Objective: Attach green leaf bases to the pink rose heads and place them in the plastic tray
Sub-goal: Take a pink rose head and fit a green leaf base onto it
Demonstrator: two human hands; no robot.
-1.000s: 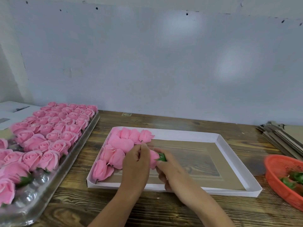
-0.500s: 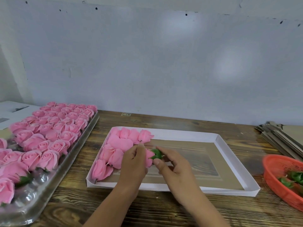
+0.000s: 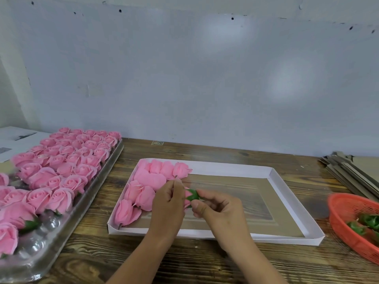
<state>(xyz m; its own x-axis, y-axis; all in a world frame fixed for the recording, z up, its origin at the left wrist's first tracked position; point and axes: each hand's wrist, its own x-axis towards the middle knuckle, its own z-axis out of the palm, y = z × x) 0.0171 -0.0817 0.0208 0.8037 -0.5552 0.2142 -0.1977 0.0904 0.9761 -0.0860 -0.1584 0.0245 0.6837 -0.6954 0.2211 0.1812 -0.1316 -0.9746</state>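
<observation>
Head view: over the white tray (image 3: pixel 274 177) a pink rose head (image 3: pixel 187 196) is held in the curled left hand (image 3: pixel 168 203) while its green leaf base (image 3: pixel 193 195) is pinched by the right hand (image 3: pixel 217 210), and should be seated squarely with gentle pressure so no petals are crushed.

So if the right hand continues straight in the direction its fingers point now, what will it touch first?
The right hand points left and pinches the green leaf base. Going on, it would press this base into the pink rose head that the left hand holds. Depth is unclear, but they look already in contact.
</observation>
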